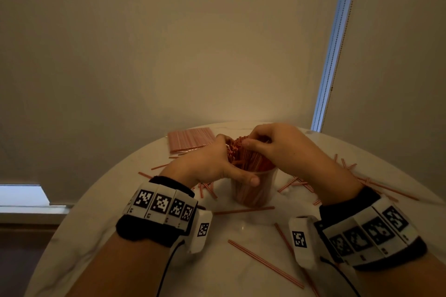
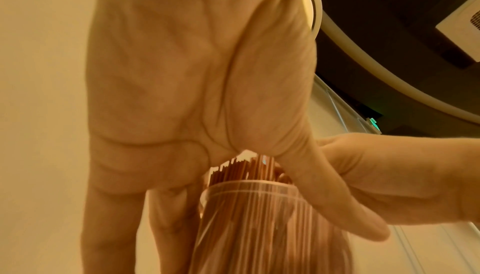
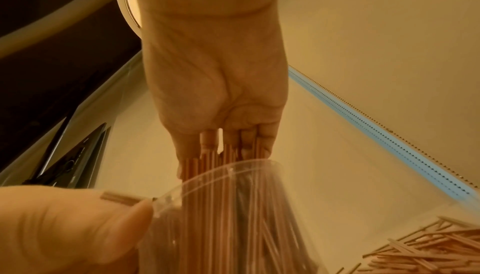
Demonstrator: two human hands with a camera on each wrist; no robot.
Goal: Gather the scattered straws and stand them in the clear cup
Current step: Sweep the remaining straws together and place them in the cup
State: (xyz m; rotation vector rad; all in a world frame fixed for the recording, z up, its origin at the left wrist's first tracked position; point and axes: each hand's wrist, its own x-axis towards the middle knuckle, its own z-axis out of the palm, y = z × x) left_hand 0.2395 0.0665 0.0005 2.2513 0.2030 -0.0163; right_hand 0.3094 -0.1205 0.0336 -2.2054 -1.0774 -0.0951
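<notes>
Head view: clear cup (image 1: 253, 190) stands upright near the middle of the round white surface (image 1: 101, 231), packed with a bundle of red-striped straws (image 1: 248, 157). Left hand (image 1: 210, 164) wraps the bundle at the cup rim, thumb lying across the cup wall. Right hand (image 1: 277, 144) curls over the bundle top, grip clamped on the straws. Loose straws (image 1: 265, 263) lie scattered toward the near edge and both sides; a flat pack of straws (image 1: 190, 140) sits by the far edge.

Left wrist view: left palm (image 2: 182, 72) above cup rim (image 2: 246, 183), thumb (image 2: 337, 206) on the wall.

Right wrist view: right fingertips (image 3: 207, 140) press among straw ends above the cup.
</notes>
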